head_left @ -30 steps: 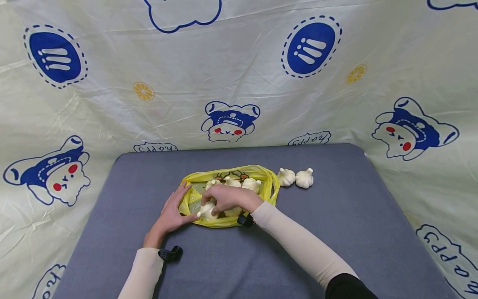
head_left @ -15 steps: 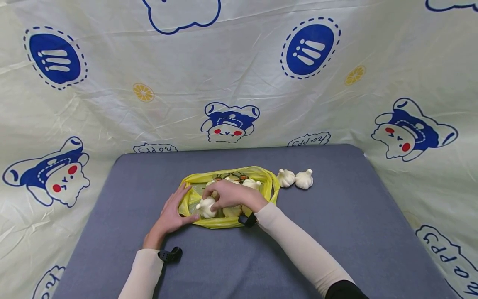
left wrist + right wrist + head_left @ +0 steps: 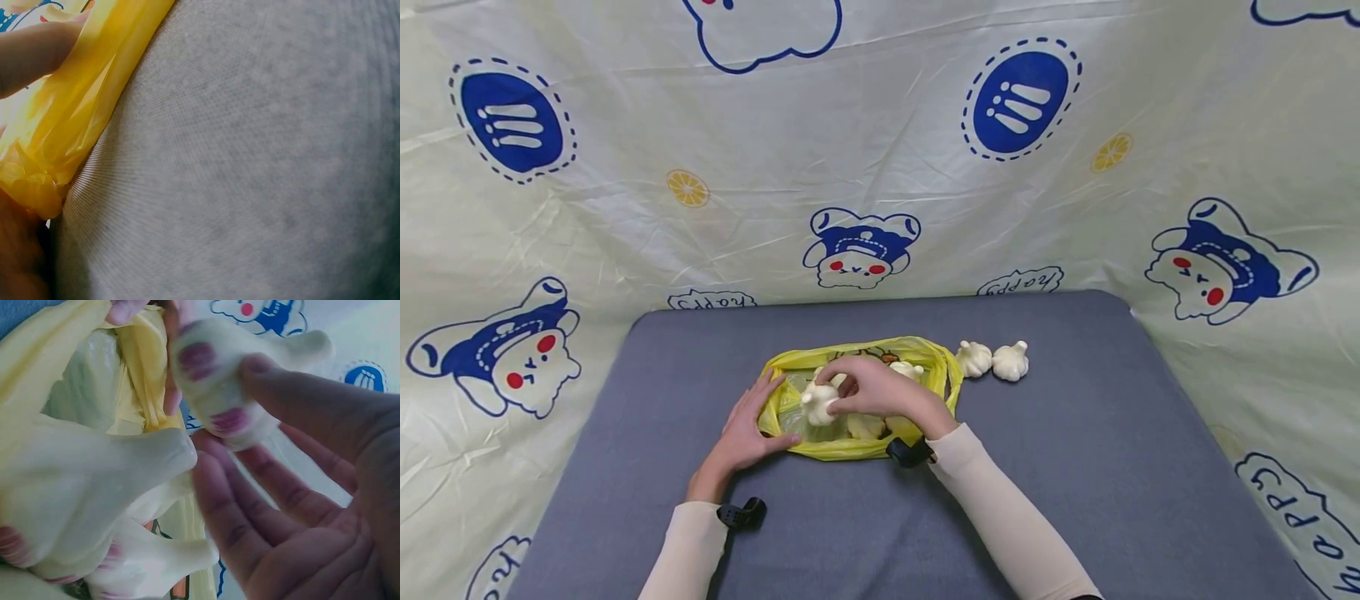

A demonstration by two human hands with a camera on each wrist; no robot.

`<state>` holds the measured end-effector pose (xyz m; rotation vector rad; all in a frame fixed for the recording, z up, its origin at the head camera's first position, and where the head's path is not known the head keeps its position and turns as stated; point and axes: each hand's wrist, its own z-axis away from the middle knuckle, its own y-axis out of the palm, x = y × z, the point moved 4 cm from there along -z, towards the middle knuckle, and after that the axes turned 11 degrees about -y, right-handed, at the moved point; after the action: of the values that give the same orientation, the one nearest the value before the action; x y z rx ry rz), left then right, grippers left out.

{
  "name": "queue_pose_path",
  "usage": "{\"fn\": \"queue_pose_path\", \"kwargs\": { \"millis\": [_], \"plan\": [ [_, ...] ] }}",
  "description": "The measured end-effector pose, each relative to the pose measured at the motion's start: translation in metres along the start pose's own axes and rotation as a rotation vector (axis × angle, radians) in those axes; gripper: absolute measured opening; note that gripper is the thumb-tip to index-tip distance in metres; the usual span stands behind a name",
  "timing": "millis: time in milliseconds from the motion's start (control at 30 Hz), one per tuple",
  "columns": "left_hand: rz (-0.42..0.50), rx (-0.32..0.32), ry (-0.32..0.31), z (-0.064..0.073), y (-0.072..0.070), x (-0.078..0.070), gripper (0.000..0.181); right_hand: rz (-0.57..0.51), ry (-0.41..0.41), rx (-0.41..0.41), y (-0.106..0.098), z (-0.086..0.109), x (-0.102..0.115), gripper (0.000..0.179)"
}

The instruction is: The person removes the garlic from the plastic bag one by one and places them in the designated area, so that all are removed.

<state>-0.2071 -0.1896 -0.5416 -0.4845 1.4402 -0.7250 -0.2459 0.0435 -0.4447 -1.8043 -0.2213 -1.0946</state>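
My right hand (image 3: 876, 387) pinches a white garlic bulb (image 3: 817, 406) between thumb and fingers over the left part of a yellow plastic bag (image 3: 835, 452). Purple streaks show on the held bulb in the right wrist view, its stem pointing away. Other garlic bulbs (image 3: 867, 427) lie inside the open bag, some hidden behind my right hand. At the bag's left end, my left hand (image 3: 748, 427) rests on the rim with fingers spread and fairly straight. Its thumb (image 3: 34, 55) lies across the yellow plastic in the left wrist view.
Two garlic bulbs, one of them the outer bulb (image 3: 1011, 361), sit side by side on the table just right of the bag. Grey-blue cloth (image 3: 1060, 450) covers the table. A printed white sheet (image 3: 880, 150) hangs behind its far edge.
My right hand has lifted the garlic bulb from the front left of the bag, moving slightly up and away from the near rim. My left hand has stayed on the bag.
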Motion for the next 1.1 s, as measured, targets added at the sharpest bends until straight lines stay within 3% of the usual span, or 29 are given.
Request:
{"fn": "queue_pose_path", "kwargs": {
  "millis": [267, 467, 767, 1100],
  "plan": [
    [-0.01, -0.024, 0.038, 0.001, 0.002, 0.0, 0.099, -0.1, -0.028, -0.24, -0.007, 0.032, 0.002, 0.039],
    [-0.024, -0.019, 0.04, 0.001, 0.003, -0.002, 0.097, -0.123, -0.025, -0.374, -0.013, 0.054, 0.001, 0.038],
    [-0.027, -0.009, 0.039, 0.002, 0.002, -0.003, 0.097, -0.155, 0.024, -0.515, -0.02, 0.083, -0.011, 0.038],
    [-0.028, -0.004, 0.033, 0.002, 0.001, -0.004, 0.097, -0.198, 0.014, -0.64, -0.035, 0.107, -0.019, 0.043]
  ]
}}
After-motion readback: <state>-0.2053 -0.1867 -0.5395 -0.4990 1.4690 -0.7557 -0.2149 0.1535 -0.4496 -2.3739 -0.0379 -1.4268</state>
